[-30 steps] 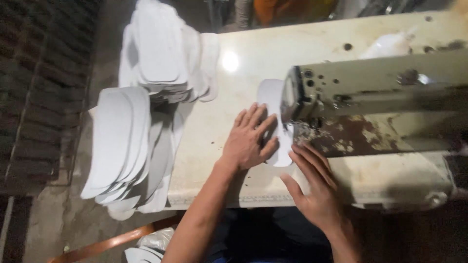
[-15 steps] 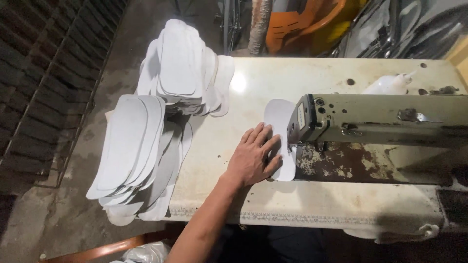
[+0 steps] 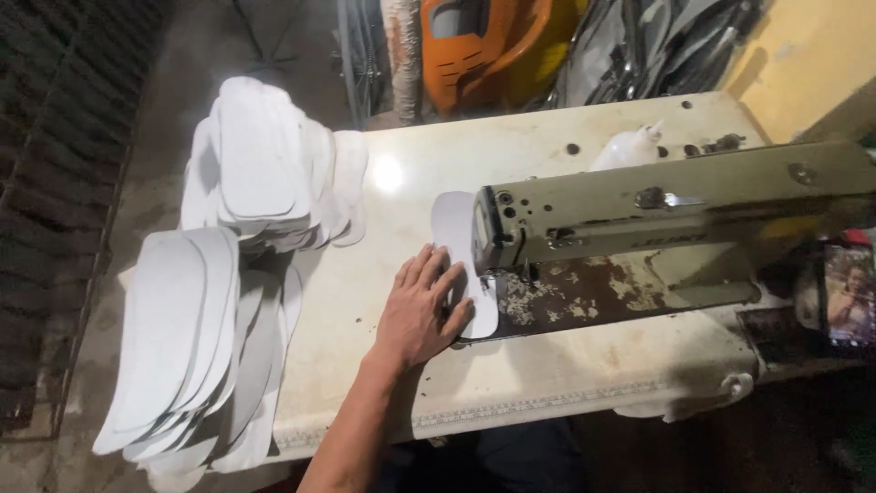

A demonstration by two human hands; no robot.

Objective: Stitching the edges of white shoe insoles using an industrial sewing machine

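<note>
Flat white elongated sole-shaped fabric piece: lies on the cream counter beneath the grey-green sewing machine head. Left hand spread wide, palm pressing it flat. Likely light, limp, slide-prone; best handled by its edges. Right hand unseen.

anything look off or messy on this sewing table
The near stack of white cut pieces fans out unevenly and overhangs the table edge. The sewing machine bed looks worn and patchy. Left hand presses one piece flat.
</note>
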